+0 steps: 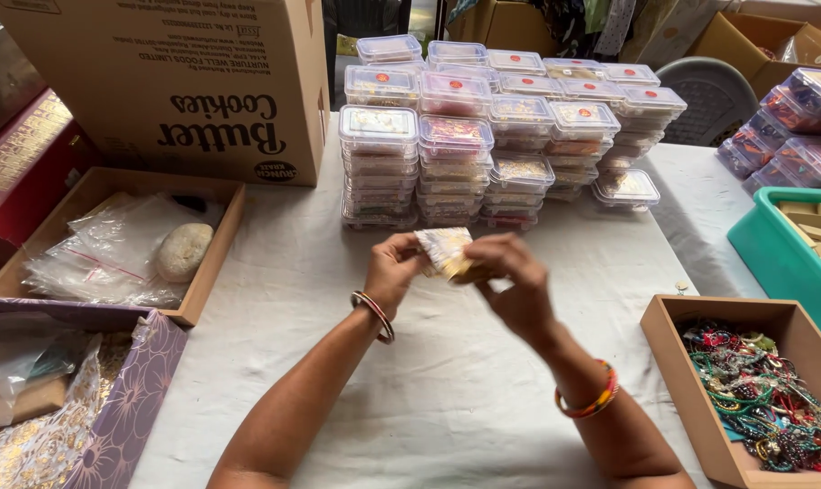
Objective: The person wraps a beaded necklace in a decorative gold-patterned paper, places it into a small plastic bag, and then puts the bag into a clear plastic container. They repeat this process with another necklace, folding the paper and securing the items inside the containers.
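Forearms enter from the bottom edge, and we wear a bangle [372, 313] on our left wrist and a striped bangle [591, 398] on our right. Both hands meet above a white cloth [447, 380] covering the table. Our left hand [394, 270] is closed in a pinch on the left edge of a small white-and-gold pouch [445, 248]; our right hand [510, 279] curls its fingers around the pouch's right side, so the pouch hangs between the two, clear of the cloth. Right of the right hand sits a cardboard tray [673, 362] of tangled beaded jewellery, with a green bin [773, 254] beyond it. Left of the left hand we see a purple box [130, 398], then a shallow carton [220, 244] holding plastic bags and a pale stone [182, 251]. Beyond the hands stand stacks of clear lidded tubs [483, 145], and left of those a large cardboard box [175, 81].
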